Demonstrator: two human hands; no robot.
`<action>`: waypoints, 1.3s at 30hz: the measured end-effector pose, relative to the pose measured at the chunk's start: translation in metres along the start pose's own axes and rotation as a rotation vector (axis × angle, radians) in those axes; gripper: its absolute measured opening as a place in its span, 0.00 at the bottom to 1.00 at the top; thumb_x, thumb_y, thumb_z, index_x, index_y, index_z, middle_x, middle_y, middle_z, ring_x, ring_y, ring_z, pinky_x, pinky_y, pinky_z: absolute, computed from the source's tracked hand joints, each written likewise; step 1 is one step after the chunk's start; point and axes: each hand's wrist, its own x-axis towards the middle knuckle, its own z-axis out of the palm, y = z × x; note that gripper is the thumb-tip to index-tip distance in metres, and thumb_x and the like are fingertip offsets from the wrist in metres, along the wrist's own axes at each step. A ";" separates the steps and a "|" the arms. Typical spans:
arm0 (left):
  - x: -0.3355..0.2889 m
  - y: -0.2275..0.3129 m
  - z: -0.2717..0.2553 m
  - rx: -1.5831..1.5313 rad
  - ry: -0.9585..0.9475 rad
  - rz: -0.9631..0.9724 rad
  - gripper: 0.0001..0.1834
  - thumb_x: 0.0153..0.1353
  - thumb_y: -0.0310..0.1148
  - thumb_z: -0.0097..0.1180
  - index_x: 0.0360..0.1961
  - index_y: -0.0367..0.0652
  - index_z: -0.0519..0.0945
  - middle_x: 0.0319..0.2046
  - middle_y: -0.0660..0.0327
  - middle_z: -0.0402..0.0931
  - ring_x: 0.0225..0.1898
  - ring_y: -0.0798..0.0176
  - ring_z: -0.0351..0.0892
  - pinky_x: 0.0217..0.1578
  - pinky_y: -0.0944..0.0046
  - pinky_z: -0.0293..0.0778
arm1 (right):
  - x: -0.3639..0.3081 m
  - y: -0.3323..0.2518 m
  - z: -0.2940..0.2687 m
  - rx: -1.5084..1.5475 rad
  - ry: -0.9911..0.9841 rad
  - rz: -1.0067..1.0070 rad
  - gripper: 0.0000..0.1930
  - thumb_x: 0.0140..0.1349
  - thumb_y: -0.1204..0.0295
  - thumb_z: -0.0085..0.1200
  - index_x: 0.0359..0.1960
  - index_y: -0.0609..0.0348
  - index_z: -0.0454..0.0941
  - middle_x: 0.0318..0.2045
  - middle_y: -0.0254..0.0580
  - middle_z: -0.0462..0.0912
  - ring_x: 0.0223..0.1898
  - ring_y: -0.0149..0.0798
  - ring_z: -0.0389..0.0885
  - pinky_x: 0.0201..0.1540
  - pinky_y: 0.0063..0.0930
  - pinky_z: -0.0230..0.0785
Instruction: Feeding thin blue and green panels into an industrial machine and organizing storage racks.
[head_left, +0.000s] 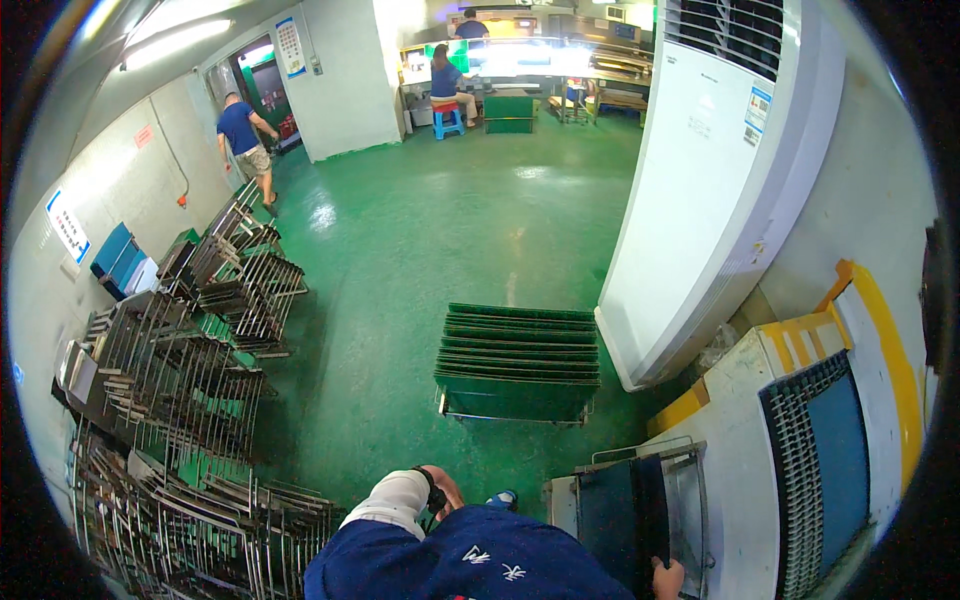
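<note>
1. Your right hand (667,580) is closing on the edge of a thin, black, flat panel (652,505) at the lower right of the frame, with the lower border cutting off part of the hand.
2. The black panel is standing beside a broad, dark blue flat panel (606,515), and a silver wire-metal rack (704,500) is rising around them.
3. Bare skin (448,486) is showing by a white cloth covering (398,497) and a dark band at the lower middle; you may be holding your left hand there, but I cannot tell that, or its grip.
4. Ahead, a row of upright, dark green rectangular boards (517,365) is standing on the glossy green floor (480,220), right of centre.
5. A tall white air-conditioning unit (700,170) is filling the upper right.
6. Slatted metal racks (180,380) are crowding the left side.
7. A person in a blue shirt (240,130) is walking at the upper left, and another person (445,80) is sitting on a red-and-blue stool (448,122) at the upper middle.
</note>
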 end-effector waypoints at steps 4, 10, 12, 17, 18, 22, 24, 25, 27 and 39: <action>-0.003 0.002 0.002 0.021 0.043 0.003 0.30 0.57 0.53 0.59 0.56 0.48 0.74 0.47 0.60 0.79 0.45 0.60 0.79 0.47 0.57 0.77 | -0.002 -0.001 -0.001 0.061 0.003 -0.005 0.27 0.61 0.51 0.55 0.51 0.64 0.77 0.49 0.59 0.79 0.52 0.57 0.75 0.53 0.44 0.66; -0.025 0.019 0.023 0.066 0.067 0.024 0.30 0.56 0.53 0.60 0.56 0.48 0.74 0.47 0.60 0.78 0.45 0.60 0.79 0.47 0.57 0.77 | 0.002 0.004 0.002 0.069 0.042 -0.070 0.28 0.58 0.51 0.58 0.47 0.66 0.79 0.44 0.62 0.80 0.49 0.58 0.77 0.51 0.43 0.67; -0.031 0.023 0.030 0.078 0.071 0.030 0.30 0.56 0.53 0.60 0.56 0.47 0.74 0.47 0.60 0.78 0.46 0.60 0.78 0.47 0.57 0.77 | 0.001 0.002 0.001 0.069 0.045 -0.069 0.28 0.58 0.51 0.58 0.47 0.66 0.79 0.44 0.62 0.80 0.49 0.58 0.77 0.51 0.43 0.67; -0.047 0.039 0.048 0.110 0.080 0.038 0.31 0.56 0.54 0.60 0.56 0.47 0.74 0.47 0.59 0.78 0.46 0.60 0.78 0.46 0.57 0.78 | 0.001 0.002 0.001 0.017 0.065 -0.061 0.29 0.58 0.50 0.57 0.48 0.66 0.78 0.45 0.62 0.80 0.50 0.59 0.77 0.52 0.43 0.67; -0.050 0.042 0.051 0.114 0.084 0.037 0.31 0.56 0.54 0.60 0.56 0.47 0.74 0.48 0.59 0.78 0.46 0.60 0.78 0.46 0.57 0.78 | -0.002 -0.001 0.000 0.020 0.060 -0.052 0.29 0.58 0.50 0.57 0.49 0.66 0.78 0.45 0.62 0.80 0.50 0.59 0.77 0.52 0.43 0.67; -0.032 0.019 0.034 0.098 0.127 0.045 0.32 0.55 0.54 0.61 0.56 0.46 0.73 0.48 0.58 0.77 0.46 0.59 0.78 0.46 0.56 0.77 | -0.007 -0.010 -0.007 0.032 0.038 -0.048 0.28 0.59 0.51 0.56 0.49 0.66 0.78 0.45 0.62 0.80 0.50 0.59 0.76 0.52 0.42 0.67; -0.022 0.012 0.025 0.072 0.159 0.032 0.34 0.54 0.54 0.61 0.57 0.46 0.72 0.48 0.57 0.77 0.46 0.59 0.78 0.46 0.56 0.77 | -0.003 -0.005 -0.004 0.050 0.034 -0.057 0.28 0.59 0.51 0.56 0.48 0.66 0.78 0.45 0.62 0.80 0.50 0.59 0.77 0.52 0.42 0.67; -0.022 0.013 0.024 0.065 0.173 0.020 0.34 0.54 0.55 0.62 0.57 0.46 0.72 0.48 0.57 0.77 0.46 0.59 0.78 0.47 0.56 0.77 | -0.001 0.000 -0.001 0.066 0.037 -0.065 0.28 0.59 0.51 0.56 0.48 0.66 0.78 0.45 0.62 0.80 0.50 0.59 0.77 0.52 0.42 0.67; -0.032 0.027 0.034 0.092 0.199 -0.016 0.36 0.53 0.55 0.63 0.58 0.46 0.71 0.49 0.56 0.76 0.46 0.58 0.79 0.47 0.55 0.77 | 0.002 0.006 0.004 0.081 0.041 -0.068 0.27 0.59 0.52 0.56 0.48 0.66 0.78 0.45 0.62 0.80 0.50 0.59 0.77 0.52 0.42 0.67; -0.018 0.011 0.016 0.053 0.080 0.028 0.36 0.52 0.55 0.63 0.57 0.46 0.72 0.49 0.56 0.77 0.46 0.57 0.79 0.47 0.55 0.77 | 0.008 0.010 0.008 0.045 0.051 -0.057 0.27 0.59 0.52 0.56 0.49 0.65 0.78 0.46 0.60 0.80 0.50 0.56 0.77 0.53 0.41 0.67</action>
